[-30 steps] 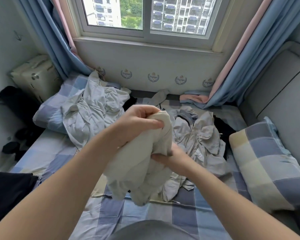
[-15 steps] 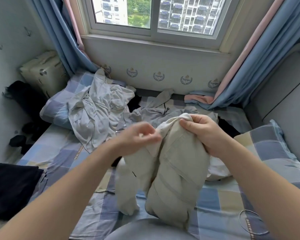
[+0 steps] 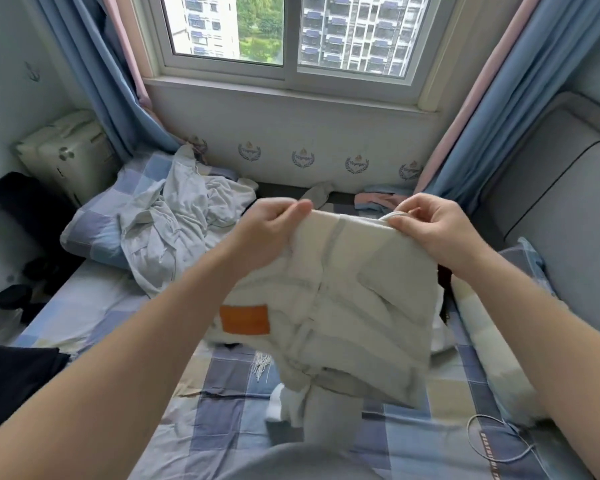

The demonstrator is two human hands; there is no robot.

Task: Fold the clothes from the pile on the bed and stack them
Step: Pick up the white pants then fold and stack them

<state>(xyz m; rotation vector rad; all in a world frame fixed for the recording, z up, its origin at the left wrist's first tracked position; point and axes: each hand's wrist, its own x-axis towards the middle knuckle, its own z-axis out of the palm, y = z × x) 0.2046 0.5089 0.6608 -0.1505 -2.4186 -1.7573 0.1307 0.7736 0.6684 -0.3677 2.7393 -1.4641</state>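
Note:
A cream garment (image 3: 354,296) with an orange patch hangs in the air over the checked bed (image 3: 222,410), stretched by its top edge. My left hand (image 3: 270,226) pinches the edge's left end. My right hand (image 3: 430,230) pinches the right end. The garment hides most of the clothes pile behind it; a grey piece (image 3: 317,195) of the pile shows above the edge. A crumpled white shirt (image 3: 173,223) lies on the pillow at the back left.
A checked pillow (image 3: 492,351) lies at the right beside a grey padded headboard (image 3: 555,216). Dark folded cloth (image 3: 11,379) sits at the left edge. A white cable (image 3: 492,441) lies at the front right. A cream suitcase (image 3: 66,154) stands beyond the bed's left corner.
My hands have moved apart and lifted, spreading the bunched cream garment flat by its top edge. The orange patch has come into view.

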